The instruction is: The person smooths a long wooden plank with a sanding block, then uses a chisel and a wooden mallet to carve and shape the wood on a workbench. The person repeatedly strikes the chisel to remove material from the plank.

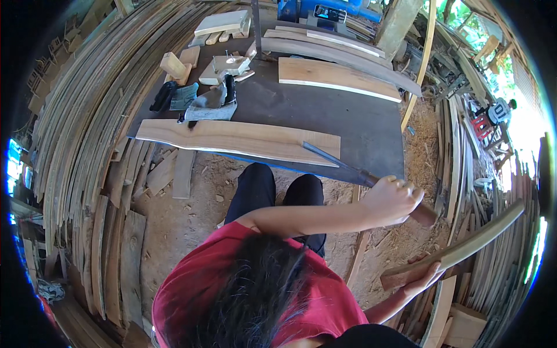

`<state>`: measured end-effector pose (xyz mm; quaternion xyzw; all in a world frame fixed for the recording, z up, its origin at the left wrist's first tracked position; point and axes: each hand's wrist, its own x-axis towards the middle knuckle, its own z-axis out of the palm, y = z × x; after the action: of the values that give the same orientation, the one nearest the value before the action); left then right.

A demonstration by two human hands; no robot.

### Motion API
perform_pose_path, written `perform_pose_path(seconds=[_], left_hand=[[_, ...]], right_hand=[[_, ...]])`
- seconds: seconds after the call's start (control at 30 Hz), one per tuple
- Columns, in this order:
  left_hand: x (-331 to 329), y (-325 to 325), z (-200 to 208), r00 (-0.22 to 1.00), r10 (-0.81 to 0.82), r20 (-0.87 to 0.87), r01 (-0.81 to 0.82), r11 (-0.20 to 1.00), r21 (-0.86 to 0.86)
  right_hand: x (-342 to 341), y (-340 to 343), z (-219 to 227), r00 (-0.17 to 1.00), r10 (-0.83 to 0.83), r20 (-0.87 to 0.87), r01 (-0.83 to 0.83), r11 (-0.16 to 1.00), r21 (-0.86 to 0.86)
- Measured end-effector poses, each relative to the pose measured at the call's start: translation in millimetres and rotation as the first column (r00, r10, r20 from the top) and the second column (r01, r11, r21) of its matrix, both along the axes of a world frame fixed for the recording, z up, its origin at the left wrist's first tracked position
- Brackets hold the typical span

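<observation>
My left arm reaches across to the right, and my left hand (391, 200) is wrapped round the brown wooden handle of a long chisel-like tool (333, 159). Its grey metal blade lies over the right end of a pale, wavy-edged board (243, 139) along the table's near edge; contact cannot be told. Lower right, my right hand (423, 279) holds a long curved piece of wood (458, 249) near its lower end, off the table and tilted up to the right. The fingers show along its underside.
The dark table (371, 127) bears another board (336, 78), a grey cloth (212, 107) and wood blocks (223, 69). Timber stacks (104, 98) line the left; more planks (493, 272) stand right. A blue machine (348, 10) is behind; a person (499, 110) sits far right.
</observation>
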<state>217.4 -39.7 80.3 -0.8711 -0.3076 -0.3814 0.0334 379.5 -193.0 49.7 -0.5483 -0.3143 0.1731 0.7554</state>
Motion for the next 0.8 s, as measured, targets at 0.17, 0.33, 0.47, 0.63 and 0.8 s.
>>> perform_pose_path(seconds=[0.17,0.33,0.47,0.63,0.8], left_hand=[[9,22,4,0.999,0.035,-0.019,-0.037,0.993,-0.114],[15,24,-7,0.999,0.04,-0.032,-0.045,0.983,-0.178],[21,25,-17,0.995,0.063,-0.078,-0.077,0.977,-0.196],[7,24,-15,0.994,0.052,-0.091,-0.074,0.965,-0.251],[12,25,-23,0.994,0.084,-0.073,-0.099,0.969,-0.228]], right_hand=[[13,-5,-8,1.0,0.004,0.025,-0.004,1.0,0.0],[2,-3,-23,0.997,0.082,-0.003,-0.082,0.995,-0.06],[-13,-14,-29,0.909,0.346,-0.232,-0.408,0.851,-0.33],[5,-9,-25,0.941,0.17,-0.293,-0.231,0.954,-0.189],[1,-12,-40,0.914,0.281,-0.295,-0.34,0.924,-0.174]])
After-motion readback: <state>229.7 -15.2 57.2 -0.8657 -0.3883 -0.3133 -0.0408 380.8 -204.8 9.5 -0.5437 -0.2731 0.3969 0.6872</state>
